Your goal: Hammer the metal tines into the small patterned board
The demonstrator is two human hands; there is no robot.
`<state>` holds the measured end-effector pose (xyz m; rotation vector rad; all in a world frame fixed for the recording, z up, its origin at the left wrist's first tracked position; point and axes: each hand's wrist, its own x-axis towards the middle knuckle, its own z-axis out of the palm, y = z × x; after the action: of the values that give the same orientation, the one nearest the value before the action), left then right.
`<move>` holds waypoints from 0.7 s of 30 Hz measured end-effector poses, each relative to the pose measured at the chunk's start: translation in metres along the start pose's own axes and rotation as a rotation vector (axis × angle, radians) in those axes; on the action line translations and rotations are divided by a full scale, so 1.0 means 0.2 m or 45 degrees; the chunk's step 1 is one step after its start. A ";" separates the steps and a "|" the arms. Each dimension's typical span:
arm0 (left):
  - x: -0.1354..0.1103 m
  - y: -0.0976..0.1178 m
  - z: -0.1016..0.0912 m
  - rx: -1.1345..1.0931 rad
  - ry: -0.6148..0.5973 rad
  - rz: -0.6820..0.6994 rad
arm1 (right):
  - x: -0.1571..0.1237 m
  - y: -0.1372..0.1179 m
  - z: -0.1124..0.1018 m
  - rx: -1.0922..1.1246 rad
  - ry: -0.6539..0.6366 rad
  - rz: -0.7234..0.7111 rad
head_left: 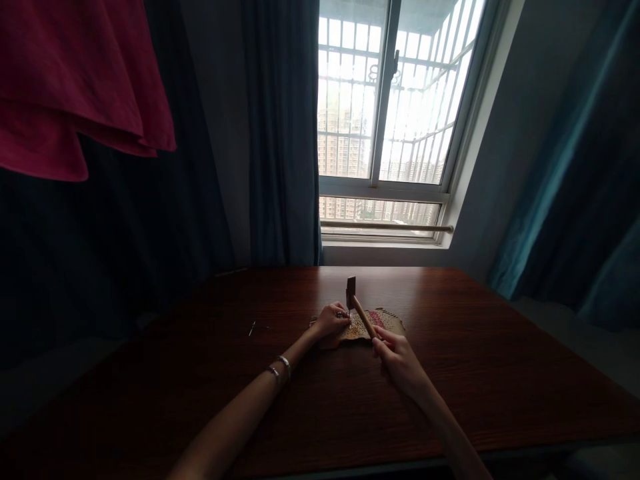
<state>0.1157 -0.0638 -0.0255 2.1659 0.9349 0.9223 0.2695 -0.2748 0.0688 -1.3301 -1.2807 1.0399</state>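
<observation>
My right hand (395, 350) is closed round the wooden handle of a hammer (364, 316). The dark hammer head stands raised just above my left hand (331, 321). The left fingers are pinched together round a thin upright nail-like rod (349, 312), whose lower end is hard to make out. Beneath both hands lies a tan, irregular-edged flat piece (390, 327), dotted with small marks or holes and coloured red and orange in places. My left hand hides part of its left side.
The dark wooden table (450, 387) spreads around the work. To the left lie a small thin metallic object (252, 328) and a fine dark piece beside it. Behind the table are a barred window (380, 133) and blue curtains (283, 133). Red cloth (85, 80) hangs at upper left.
</observation>
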 end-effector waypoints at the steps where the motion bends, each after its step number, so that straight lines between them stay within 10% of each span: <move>1: 0.00 0.00 0.00 -0.007 -0.003 0.008 | 0.00 0.00 0.00 -0.005 -0.006 0.013; 21: 0.00 0.01 0.00 -0.001 0.000 -0.015 | -0.02 -0.06 0.01 -0.020 0.000 -0.058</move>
<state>0.1159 -0.0657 -0.0237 2.1576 0.9460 0.9172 0.2657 -0.2787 0.0799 -1.3066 -1.3155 1.0008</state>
